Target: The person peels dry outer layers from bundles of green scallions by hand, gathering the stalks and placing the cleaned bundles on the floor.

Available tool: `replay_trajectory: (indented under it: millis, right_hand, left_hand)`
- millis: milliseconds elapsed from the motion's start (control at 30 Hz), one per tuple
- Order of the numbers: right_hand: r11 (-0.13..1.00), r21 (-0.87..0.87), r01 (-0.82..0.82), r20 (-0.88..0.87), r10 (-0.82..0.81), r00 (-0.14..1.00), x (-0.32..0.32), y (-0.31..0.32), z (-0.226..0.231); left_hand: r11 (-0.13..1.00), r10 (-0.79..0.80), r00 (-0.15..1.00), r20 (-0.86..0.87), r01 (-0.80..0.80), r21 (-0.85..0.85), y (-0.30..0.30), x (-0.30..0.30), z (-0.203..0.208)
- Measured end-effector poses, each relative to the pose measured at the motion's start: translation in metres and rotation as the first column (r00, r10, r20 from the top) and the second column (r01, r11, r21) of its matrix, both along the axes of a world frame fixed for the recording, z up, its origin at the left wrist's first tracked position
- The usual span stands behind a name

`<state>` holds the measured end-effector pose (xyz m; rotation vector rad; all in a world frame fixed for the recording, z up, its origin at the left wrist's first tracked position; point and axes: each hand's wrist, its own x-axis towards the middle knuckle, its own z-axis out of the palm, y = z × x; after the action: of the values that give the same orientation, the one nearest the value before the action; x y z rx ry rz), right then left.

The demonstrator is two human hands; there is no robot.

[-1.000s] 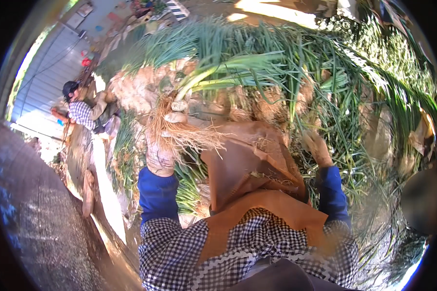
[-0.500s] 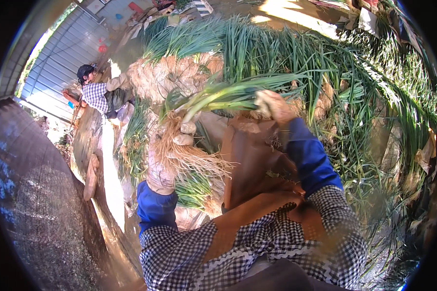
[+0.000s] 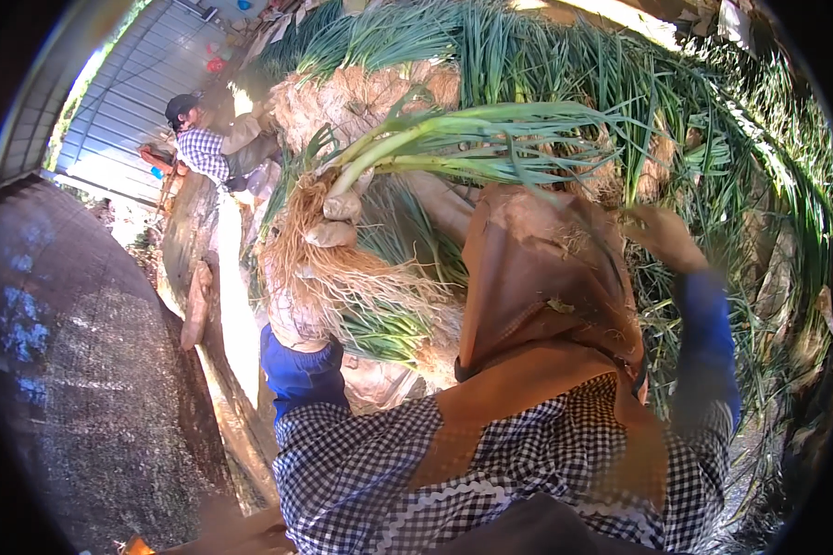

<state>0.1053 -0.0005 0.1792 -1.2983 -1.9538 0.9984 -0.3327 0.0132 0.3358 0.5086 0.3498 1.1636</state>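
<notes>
In front of me, my left hand (image 3: 334,231), in a pale, soiled glove, is closed round a bunch of green garlic (image 3: 389,159). Its long tan roots (image 3: 296,264) hang over the glove and wrist, hiding part of the hand. The pale stalks and green leaves stretch to the right above my lap. My right hand (image 3: 665,238) is apart from the bunch, beside the right edge of my brown apron (image 3: 551,268). Motion smears its fingers, so their closure is unclear. A thin strip hangs across the apron near that hand.
Heaped green garlic (image 3: 518,55) lines the far side and the right. A smaller bundle (image 3: 384,331) lies below my left hand. At far left a person (image 3: 204,153) in a checked shirt sits by the pile. Dark netting (image 3: 93,388) covers the left side, beside a wooden piece (image 3: 197,303).
My right hand has moved from the leaves of the held bunch to the right and toward me. My left hand still holds the bunch, its leaves now fanned out freely.
</notes>
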Motion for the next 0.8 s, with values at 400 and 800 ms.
replay_trajectory:
  millis: [400,800]
  right_hand:
    - [0.614,0.05,-0.788,-0.683,0.597,0.421,-0.194,0.014,0.074]
    - [0.849,-0.172,0.5,-0.357,-0.527,0.771,0.161,-0.065,-0.137]
  left_hand:
    - [0.963,0.233,0.959,-0.16,-0.205,0.176,-0.009,-0.02,0.0]
    - [0.548,0.824,0.46,-0.33,-0.505,0.667,-0.057,-0.135,0.088]
